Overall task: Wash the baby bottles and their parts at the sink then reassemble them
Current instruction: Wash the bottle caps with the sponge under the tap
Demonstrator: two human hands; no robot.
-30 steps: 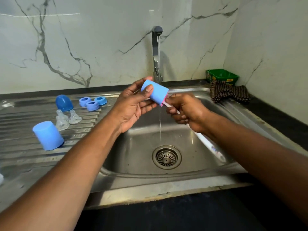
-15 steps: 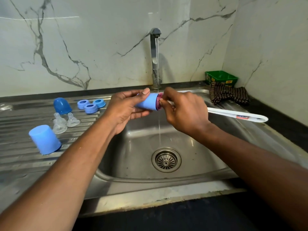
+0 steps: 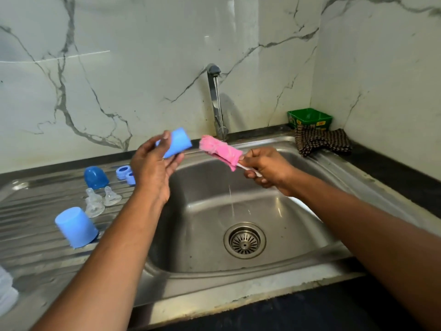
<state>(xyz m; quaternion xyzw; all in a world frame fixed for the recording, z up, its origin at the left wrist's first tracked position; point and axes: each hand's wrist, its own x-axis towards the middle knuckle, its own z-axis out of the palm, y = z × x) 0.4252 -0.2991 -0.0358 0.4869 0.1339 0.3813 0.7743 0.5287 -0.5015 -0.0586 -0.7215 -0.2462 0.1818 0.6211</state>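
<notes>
Holding a light blue bottle cap above the left edge of a steel sink, the left hand curls its fingers and thumb around the cap, whose open end points toward 3 o'clock. The right hand, at about 3 o'clock from the left, grips the white handle of a bottle brush in a closed fist. The brush's pink sponge head sits just beside the cap's mouth, outside it and not touching, slanting toward 10 o'clock.

A thin stream of water falls from the tap at 12 o'clock of the basin, passing between the two hands and down toward the round drain.

On the ribbed draining board, at 9 o'clock from the basin, lie more parts. A second light blue cap stands mouth down nearest the viewer. Beyond it, toward 12 o'clock, are two clear silicone teats, side by side. Farther back sits a darker blue domed cover, and at its 3 o'clock two blue screw rings, partly hidden behind the left hand.

At 2 o'clock from the basin, in the corner of the marble wall, a green tub stands behind a crumpled checked cloth.
</notes>
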